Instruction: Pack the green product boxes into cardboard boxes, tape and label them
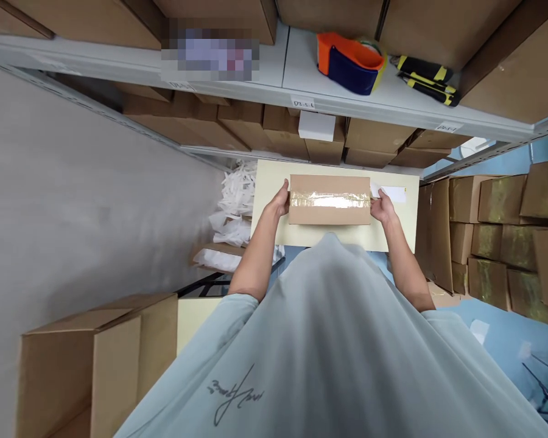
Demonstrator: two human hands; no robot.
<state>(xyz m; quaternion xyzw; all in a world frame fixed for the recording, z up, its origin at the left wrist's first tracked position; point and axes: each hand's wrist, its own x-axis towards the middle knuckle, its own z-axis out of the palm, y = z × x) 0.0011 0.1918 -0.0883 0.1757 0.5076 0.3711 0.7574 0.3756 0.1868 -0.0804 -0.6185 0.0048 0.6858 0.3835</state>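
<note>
A brown cardboard box (pixel 329 214), sealed along its top with shiny clear tape (pixel 331 200), is held level between my two hands over the pale yellow table (pixel 274 176). My left hand (pixel 282 198) grips the box's left end, thumb up along its edge. At the opposite end, my right hand (pixel 382 207) closes on the box, its lower fingers partly hidden. A white paper label (pixel 395 193) shows on the table just beyond the right hand, close to the thumb. Whether the box touches the tabletop I cannot tell.
Above the table runs a grey shelf (pixel 265 70) bearing cartons, an orange and blue tape dispenser (pixel 351 64) and black-yellow cutters (pixel 429 79). Taped cartons (pixel 502 234) are stacked right. An open carton (pixel 95 359) stands lower left. White packing material (pixel 237 194) lies beside the table.
</note>
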